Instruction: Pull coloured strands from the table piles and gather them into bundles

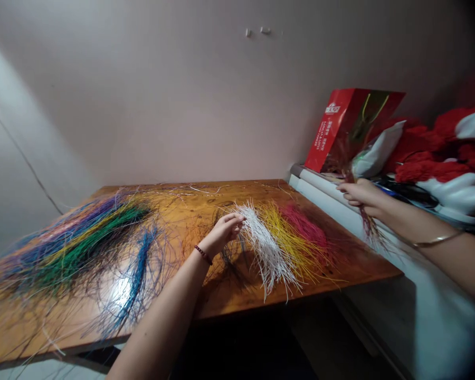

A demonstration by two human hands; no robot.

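Observation:
My left hand (230,228) is at the upper left edge of a bundle of white strands (267,248) on the table, fingertips pinched together against it. Whether a strand is caught between those fingers is too small to make out. Over at the right, my right hand (358,194) is closed round a thin bunch of dark red and tan strands (369,224), whose ends stick out above and below the fist. Yellow strands (283,237) lie just right of the white ones, with a pinkish-red bundle (304,224) beyond them. Orange and dark strands lie partly behind my left wrist.
Purple, blue, yellow and green strands (91,243) spread over the left of the wooden table (340,269), near a separate blue bundle (140,274). On a white surface at the right stand a red paper bag (332,132) and a heap of red fluffy material (431,145).

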